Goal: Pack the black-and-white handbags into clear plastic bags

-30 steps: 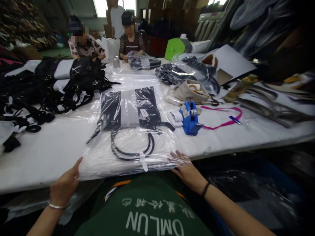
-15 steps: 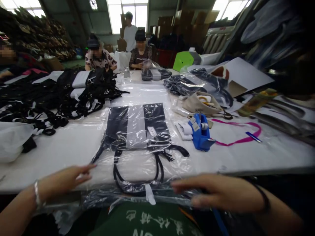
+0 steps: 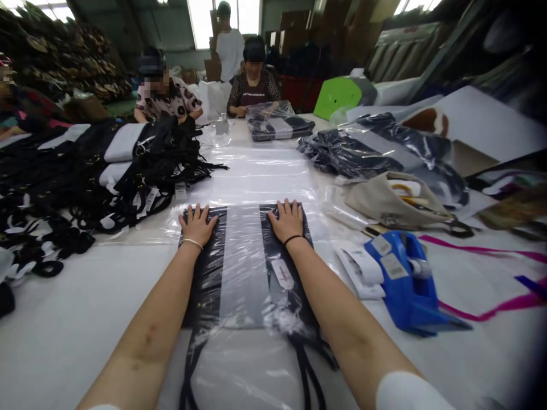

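Observation:
A black handbag [image 3: 205, 293] lies flat on the table inside a clear plastic bag [image 3: 248, 364], with a broad pale band [image 3: 243, 256] across its middle. Its dark handles [image 3: 308, 370] reach toward me, and a white tag [image 3: 282, 274] shows on its right half. My left hand [image 3: 197, 225] rests flat on the far left corner, fingers spread. On the far right corner my right hand [image 3: 287, 222] presses down the same way, fingers apart. Neither hand grips anything.
A blue tape dispenser [image 3: 399, 285] stands to the right, beside a beige pouch [image 3: 376, 199] and a pink strap [image 3: 499, 310]. Black bags [image 3: 162, 154] are heaped at the left. Wrapped bags [image 3: 376, 142] lie at the back right. Co-workers [image 3: 254, 85] sit across the table [image 3: 106, 296].
Both hands have moved from the near table edge forward onto the far corners of the wrapped handbag. My view has come closer over the table.

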The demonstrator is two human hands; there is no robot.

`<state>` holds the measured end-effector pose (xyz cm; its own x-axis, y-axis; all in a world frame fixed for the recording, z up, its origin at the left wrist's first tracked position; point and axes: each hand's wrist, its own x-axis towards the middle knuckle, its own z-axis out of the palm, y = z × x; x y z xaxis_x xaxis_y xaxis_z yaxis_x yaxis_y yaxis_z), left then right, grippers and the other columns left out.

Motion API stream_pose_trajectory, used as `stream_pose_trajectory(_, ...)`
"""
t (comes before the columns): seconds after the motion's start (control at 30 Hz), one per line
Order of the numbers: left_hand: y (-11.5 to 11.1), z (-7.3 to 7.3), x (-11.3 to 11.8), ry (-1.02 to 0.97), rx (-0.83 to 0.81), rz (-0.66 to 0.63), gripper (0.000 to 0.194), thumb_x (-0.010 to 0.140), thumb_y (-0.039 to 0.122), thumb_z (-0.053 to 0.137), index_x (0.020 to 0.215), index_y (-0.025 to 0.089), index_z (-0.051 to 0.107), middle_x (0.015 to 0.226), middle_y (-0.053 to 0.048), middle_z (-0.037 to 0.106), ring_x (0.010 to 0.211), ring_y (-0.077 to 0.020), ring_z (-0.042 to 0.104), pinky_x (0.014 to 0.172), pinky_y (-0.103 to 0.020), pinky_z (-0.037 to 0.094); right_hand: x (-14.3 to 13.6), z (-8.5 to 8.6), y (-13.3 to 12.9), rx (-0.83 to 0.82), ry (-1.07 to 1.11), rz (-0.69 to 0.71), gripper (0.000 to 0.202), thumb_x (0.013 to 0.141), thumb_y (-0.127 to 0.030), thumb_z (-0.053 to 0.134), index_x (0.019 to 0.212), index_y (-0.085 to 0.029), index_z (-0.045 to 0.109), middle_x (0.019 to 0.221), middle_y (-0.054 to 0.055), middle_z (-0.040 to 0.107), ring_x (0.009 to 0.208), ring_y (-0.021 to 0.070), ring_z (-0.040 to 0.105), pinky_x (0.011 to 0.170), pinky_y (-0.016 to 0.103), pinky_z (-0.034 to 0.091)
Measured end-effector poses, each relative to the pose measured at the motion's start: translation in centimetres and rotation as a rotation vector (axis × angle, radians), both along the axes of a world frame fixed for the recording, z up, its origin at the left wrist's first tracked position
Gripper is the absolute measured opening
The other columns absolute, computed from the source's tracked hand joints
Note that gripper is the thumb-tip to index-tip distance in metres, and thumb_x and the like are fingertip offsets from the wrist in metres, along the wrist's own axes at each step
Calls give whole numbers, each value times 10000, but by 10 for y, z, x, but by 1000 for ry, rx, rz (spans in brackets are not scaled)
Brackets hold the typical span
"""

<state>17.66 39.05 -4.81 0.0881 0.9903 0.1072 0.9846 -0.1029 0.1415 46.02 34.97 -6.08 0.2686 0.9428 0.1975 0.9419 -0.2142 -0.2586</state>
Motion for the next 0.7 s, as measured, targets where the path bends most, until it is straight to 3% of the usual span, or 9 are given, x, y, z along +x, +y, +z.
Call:
stream_pose_trajectory(0.07,6,-19,-11,-29,-57,48,664,998,573,275,1580,252,276,1673,-89,154,1548,-317,70,1188,-668,29,13,-22,-1,-10,-18,-9,680,1008,-560,338,1558,-161,351,1647,123,255,1529,339,131,1216,539,122)
stream_pose_trajectory(0.17,8,-32,-15,-28,-58,87,669,1002,572,248,1593,258,227,1681,-87,105,1553,-295,51,1192,-665,34,20,-37,-2,14,-30,-3,699,1008,-566,317,1584,-171,286,1662,123,208,1536,336,79,1214,561,102)
stream_pose_trajectory(0.33,4,-28,-12,-29,-89,124,691,993,591,261,1595,254,222,1684,-97,67,1552,-315,26,1182,-683,65,21,-36,-2,-21,-23,-33,700,1009,-561,303,1589,-170,265,1668,127,180,1536,355,31,1202,599,106)
stream_pose_trajectory(0.5,0,-30,-19,-53,-95,180,804,964,643,266,1600,158,184,1677,-149,70,1546,-355,0,1171,-701,100,22,-34,-4,-19,-13,-77,759,1002,-590,315,1582,-104,258,1660,187,162,1538,364,48,1211,563,119)
stream_pose_trajectory(0.7,3,-32,-23,-66,-92,167,843,952,659,248,1597,121,178,1672,-171,81,1544,-364,3,1171,-701,113,21,-35,-2,-21,27,-92,780,1000,-604,317,1585,-93,245,1664,178,152,1544,345,35,1219,538,81)
